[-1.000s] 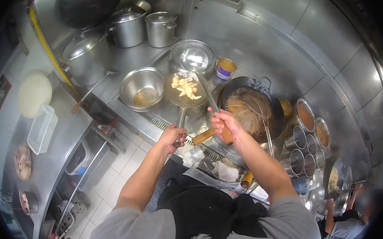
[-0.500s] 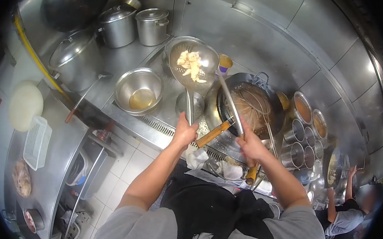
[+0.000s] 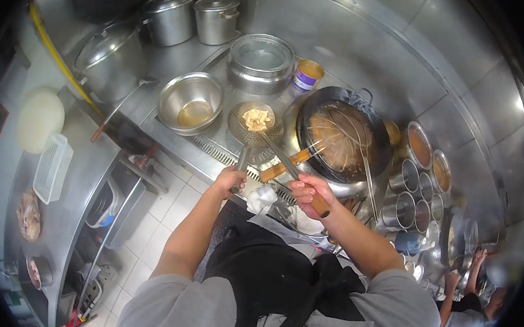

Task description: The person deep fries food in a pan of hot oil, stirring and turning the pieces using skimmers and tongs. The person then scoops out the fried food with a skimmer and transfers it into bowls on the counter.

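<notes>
My left hand [image 3: 230,182] is closed around the handle of a round perforated skimmer [image 3: 237,133]. Pale yellow food pieces [image 3: 256,119] lie in its bowl, which hangs over the metal counter. In my right hand [image 3: 310,193] is a long metal cooking tool [image 3: 281,155] with a wooden grip. Its far end reaches the food in the skimmer; the shape of that end cannot be made out. To the right, a black wok [image 3: 382,146] holds brown liquid, with a wire strainer [image 3: 328,136] resting across it, its wooden handle pointing toward me.
A steel bowl with yellowish liquid [image 3: 207,85] stands left of the skimmer. Behind are a wide steel pot [image 3: 262,81] and a purple can [image 3: 306,78]. Lidded pots [image 3: 217,27] line the back left. Several steel containers [image 3: 404,178] stand right; beyond them another person's arms [image 3: 475,270] show.
The skimmer with the food has come down from its raised position. My right hand has moved left, swinging the metal tool's far end over to the food. My left hand has shifted slightly left.
</notes>
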The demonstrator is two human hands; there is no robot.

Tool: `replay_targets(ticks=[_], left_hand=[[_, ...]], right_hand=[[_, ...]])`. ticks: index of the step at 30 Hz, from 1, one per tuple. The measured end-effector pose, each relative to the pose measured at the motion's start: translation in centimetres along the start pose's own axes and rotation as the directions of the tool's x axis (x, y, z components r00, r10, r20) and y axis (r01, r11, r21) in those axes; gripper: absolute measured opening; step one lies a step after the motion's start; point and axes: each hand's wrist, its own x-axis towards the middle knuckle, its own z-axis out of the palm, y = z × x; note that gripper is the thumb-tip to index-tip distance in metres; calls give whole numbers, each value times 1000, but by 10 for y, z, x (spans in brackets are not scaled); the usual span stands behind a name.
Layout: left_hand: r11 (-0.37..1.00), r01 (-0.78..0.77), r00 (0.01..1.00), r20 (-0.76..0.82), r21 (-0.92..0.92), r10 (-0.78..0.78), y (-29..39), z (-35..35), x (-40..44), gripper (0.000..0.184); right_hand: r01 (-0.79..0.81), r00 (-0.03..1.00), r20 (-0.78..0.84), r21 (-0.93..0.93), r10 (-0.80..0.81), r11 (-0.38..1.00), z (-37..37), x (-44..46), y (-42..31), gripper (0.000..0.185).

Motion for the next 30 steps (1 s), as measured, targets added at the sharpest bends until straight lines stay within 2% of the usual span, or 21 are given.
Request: replay_targets(ticks=[1, 2, 4, 6, 7, 9, 11, 12, 13, 14, 15, 17, 18, 20, 21, 23, 24, 26, 27, 29, 30], left_hand=[[863, -169, 937, -193, 476, 290, -16, -12, 22, 31], [496, -178, 770, -194, 850, 608, -22, -17, 34, 36], [227, -328, 464, -53, 917, 884, -4, -5, 33, 44], [316, -491, 439, -83, 812, 895, 27, 35, -7, 34], [292, -522, 458, -25, 801, 888, 34, 48, -17, 34], [512, -712, 622, 94, 480, 777, 41, 68, -33, 32], [635, -629, 777, 349, 448, 524, 42, 96, -62, 27], [631, -655, 737, 532, 415, 415, 32, 108, -66, 26], [591, -736, 595, 731, 329, 334, 36, 140, -97, 25], [606, -716, 475, 878, 347, 59, 41, 158, -116, 25], [571, -801, 164, 983, 180, -80, 44, 183, -131, 28], [743, -662, -235, 915, 96, -328, 42, 212, -163, 41], [784, -617, -382, 847, 65, -371, 46, 222, -177, 47], [846, -519, -642, 711, -127, -287, 36, 235, -189, 54], [876, -470, -689, 664, -105, -290, 33, 241, -200, 54], [928, -284, -854, 504, -241, -130, 27, 255, -226, 51], [949, -235, -889, 441, -212, -121, 16, 257, -237, 51], [959, -85, -939, 345, -271, 14, -5, 255, -265, 38], [966, -61, -948, 317, -250, 23, -16, 252, -277, 27], [980, -24, -970, 242, -198, 25, -34, 251, -306, 25], [979, -28, -974, 226, -201, 18, -42, 251, -319, 24]], right_hand=[[13, 999, 53, -37, -11, 999, 5, -9, -1, 12], [36, 994, 104, -75, -29, 996, 11, -21, -2, 11], [124, 989, 90, -79, -117, 989, 25, -56, -2, 19], [224, 963, 194, -180, -189, 958, 42, -93, 0, 32], [282, 952, 176, -197, -249, 939, 44, -114, 2, 45], [417, 908, 151, -238, -391, 877, 55, -157, 19, 47], [542, 835, 102, -322, -541, 776, 55, -193, 43, 55], [599, 782, 50, -340, -622, 726, 62, -209, 63, 59], [649, 738, 59, -334, -672, 684, 58, -221, 79, 59], [700, 687, 65, -326, -724, 635, 55, -231, 97, 60], [748, 610, 11, -339, -793, 571, 55, -240, 118, 62], [828, 460, -84, -319, -884, 461, 49, -250, 165, 62], [854, 383, -137, -325, -913, 407, 47, -251, 189, 62], [927, 191, -261, -271, -946, 261, 52, -249, 243, 54], [945, 100, -299, -270, -949, 184, 54, -245, 272, 53], [960, -85, -398, -277, -913, 31, 60, -241, 330, 51], [959, -176, -465, -281, -868, -44, 62, -237, 361, 51], [928, -350, -576, -321, -739, -190, 70, -226, 420, 47], [896, -438, -602, -352, -667, -271, 70, -219, 448, 44], [836, -548, -584, -357, -598, -418, 67, -210, 504, 36], [798, -597, -595, -374, -538, -472, 62, -208, 532, 40]])
